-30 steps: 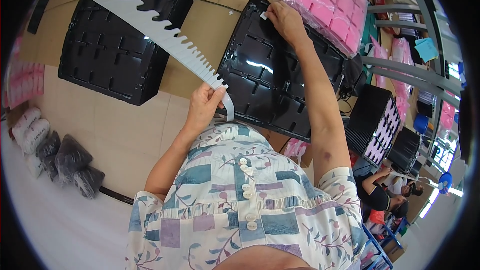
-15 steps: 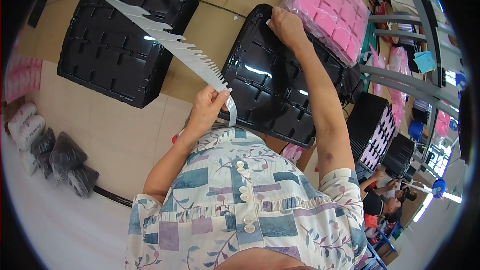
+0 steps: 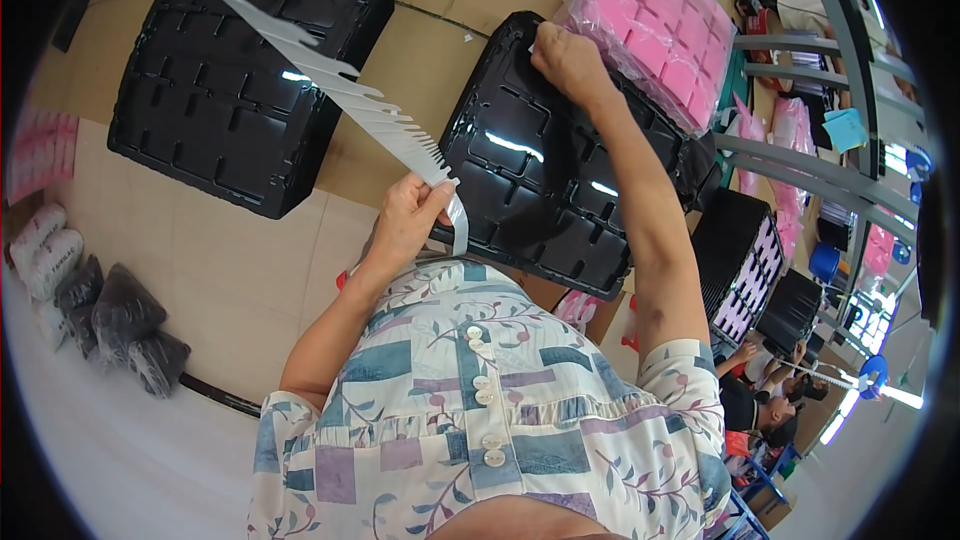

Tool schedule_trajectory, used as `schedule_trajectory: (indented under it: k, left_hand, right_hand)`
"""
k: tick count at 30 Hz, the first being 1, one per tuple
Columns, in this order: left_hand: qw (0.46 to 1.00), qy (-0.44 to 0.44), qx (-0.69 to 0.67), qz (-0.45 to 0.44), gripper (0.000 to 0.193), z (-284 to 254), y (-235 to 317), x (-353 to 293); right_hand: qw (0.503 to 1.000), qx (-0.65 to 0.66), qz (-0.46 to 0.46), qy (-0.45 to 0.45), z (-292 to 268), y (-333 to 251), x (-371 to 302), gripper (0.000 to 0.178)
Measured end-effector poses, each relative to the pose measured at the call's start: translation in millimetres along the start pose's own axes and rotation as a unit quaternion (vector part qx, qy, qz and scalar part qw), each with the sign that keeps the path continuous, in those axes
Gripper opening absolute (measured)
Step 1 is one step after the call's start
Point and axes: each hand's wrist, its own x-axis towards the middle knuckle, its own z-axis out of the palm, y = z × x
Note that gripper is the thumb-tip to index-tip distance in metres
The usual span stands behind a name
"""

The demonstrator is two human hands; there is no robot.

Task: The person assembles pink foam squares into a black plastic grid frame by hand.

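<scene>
My left hand (image 3: 405,220), at the near left edge of a black molded plastic tray (image 3: 570,205), pinches a long whitish strip (image 3: 375,125). Slanted pointed tabs line one side of this strip; its far part runs up to the upper left, past a stack of black trays (image 3: 215,90), and a short tail hangs below my fingers. My right hand (image 3: 572,65) reaches across to the far part of the tray, its fingers curled together and pressed down near the rim. Whatever lies under those fingertips is too hidden to name.
A plastic-wrapped stack of pink trays (image 3: 655,25) stands beyond my right hand. Brown cardboard (image 3: 425,60) covers the worktop. Filled bags (image 3: 125,310) lie on the floor at left. At right are grey metal bars (image 3: 800,165), more black trays (image 3: 740,250) and people (image 3: 765,395).
Both hands stay in nearly the same places. My right hand has shifted slightly left and down at the tray's far rim. The view has moved a little; the strip remains in my left hand.
</scene>
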Motion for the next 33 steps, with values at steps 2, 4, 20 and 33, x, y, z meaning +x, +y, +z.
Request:
schedule_trajectory:
  k: [2, 4, 20, 33]
  left_hand:
    - [1.0, -0.001, 0.005, -0.005, 0.016, 0, 0, 0]
    - [1.0, 0.004, -0.003, 0.003, 0.016, 1, 1, 1]
    - [0.996, -0.022, -0.001, -0.088, 0.027, 6, 36, -6]
    - [0.991, 0.02, -0.113, 0.064, 0.018, 34, 36, 31]
  right_hand:
    - [1.0, 0.014, -0.02, 0.007, 4, -8, -3, 0.016]
    - [1.0, 0.031, 0.003, -0.004, -4, -7, 1, 0.015]
    - [0.426, 0.857, 0.288, 0.017, -39, -102, -107, 0.007]
    - [0.82, 0.507, 0.267, -0.015, -61, -141, -78, 0.015]
